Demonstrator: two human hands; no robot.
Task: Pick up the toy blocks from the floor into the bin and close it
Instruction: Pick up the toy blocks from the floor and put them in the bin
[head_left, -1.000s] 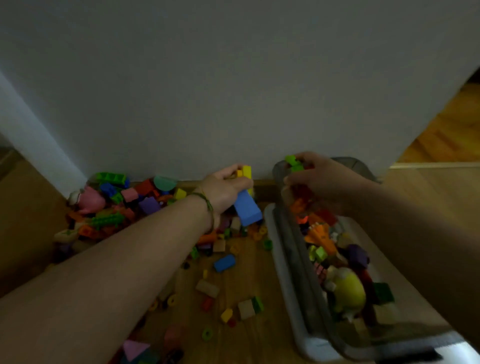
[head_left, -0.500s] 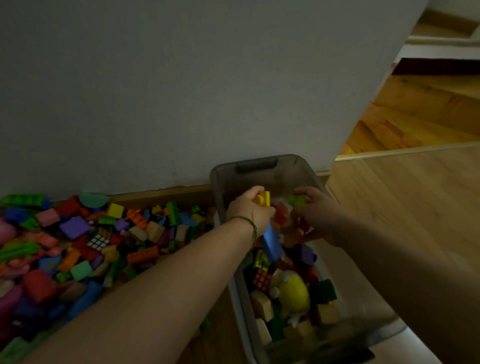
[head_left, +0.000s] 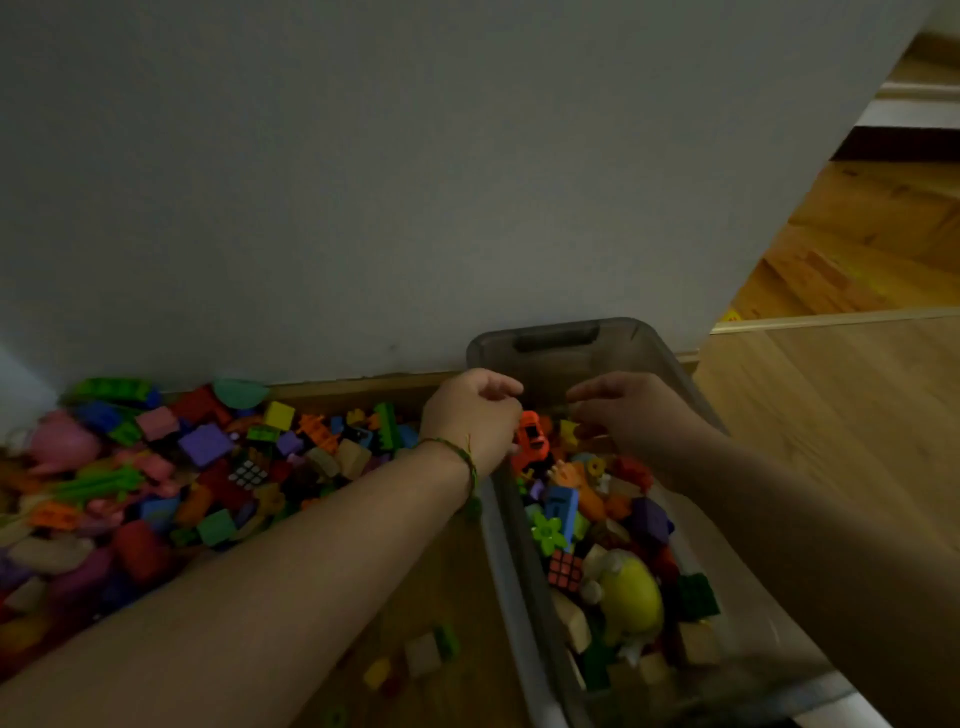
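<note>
A grey see-through bin (head_left: 644, 338) stands open against the wall, partly filled with coloured blocks, an orange toy car (head_left: 532, 441), a blue block (head_left: 563, 506) and a yellow round toy (head_left: 631, 597). My left hand (head_left: 472, 415), with a green wrist band, hovers over the bin's left rim, fingers loosely curled and holding nothing. My right hand (head_left: 634, 415) hangs over the bin's far end, fingers apart and empty. A large pile of toy blocks (head_left: 208, 467) lies on the floor to the left of the bin.
A few loose blocks (head_left: 415, 654) lie on the wooden floor near the bin's front left corner, under my left forearm. A grey wall (head_left: 415, 182) rises right behind the pile and bin. Bare wood floor (head_left: 841, 415) stretches right toward a doorway.
Both hands carried blocks from the pile to over the bin and let them go; the blue block now lies inside. The view has swung right.
</note>
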